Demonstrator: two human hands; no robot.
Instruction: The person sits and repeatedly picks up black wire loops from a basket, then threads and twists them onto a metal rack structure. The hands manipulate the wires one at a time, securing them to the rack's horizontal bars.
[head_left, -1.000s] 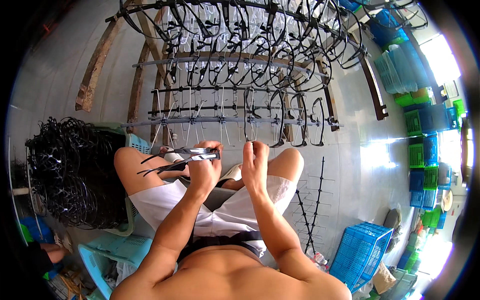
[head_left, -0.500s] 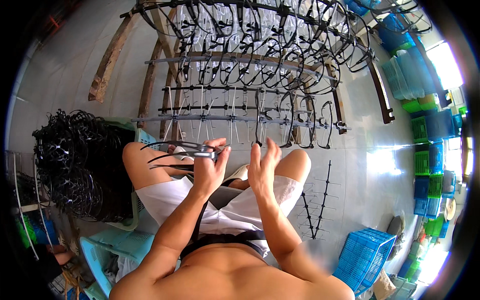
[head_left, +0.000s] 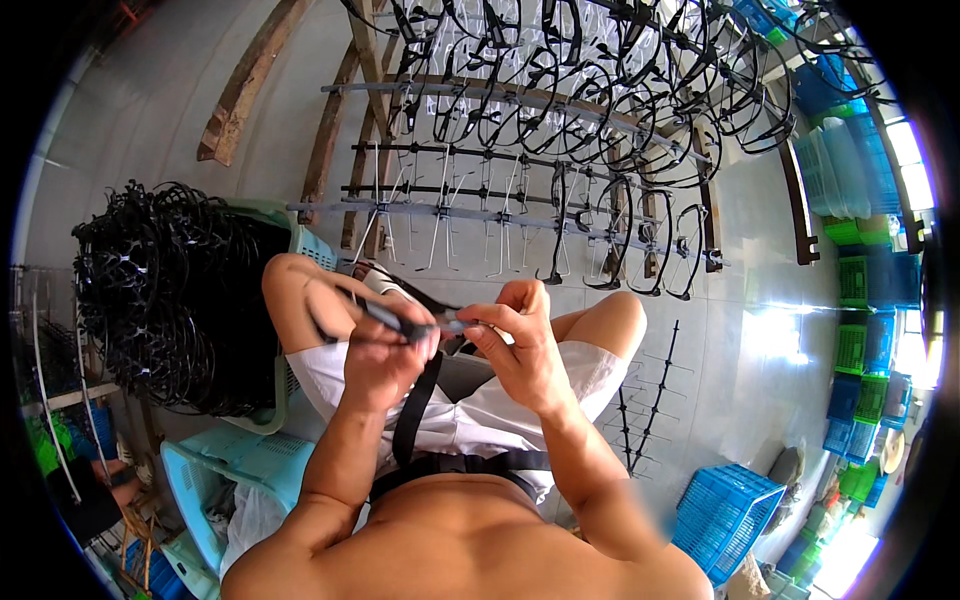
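Observation:
My left hand [head_left: 384, 358] is closed around black plastic pieces that look like glasses frames [head_left: 405, 325], blurred by motion, with long thin arms reaching up and left over my knee. My right hand [head_left: 522, 350] comes in from the other side and pinches the right end of the same pieces between thumb and fingers. Both hands meet above my lap. How many pieces they hold I cannot tell. Ahead, similar black frames [head_left: 690, 250] hang from the right part of a low hooked rod [head_left: 470, 213]; pale bare hooks [head_left: 440, 240] stick out along its left part.
A green crate [head_left: 262, 420] heaped with black frames [head_left: 150, 290] stands at my left. Wooden rack posts [head_left: 325, 150] and upper rods full of hanging frames rise ahead. A light-blue basket [head_left: 190, 480] is at lower left, a blue crate [head_left: 725, 515] at lower right, hooked rods [head_left: 650, 410] on the floor.
My right hand has moved from beside the rack down to the pieces in my left hand and now pinches their end. The left hand has lowered slightly. The whole view has shifted a little.

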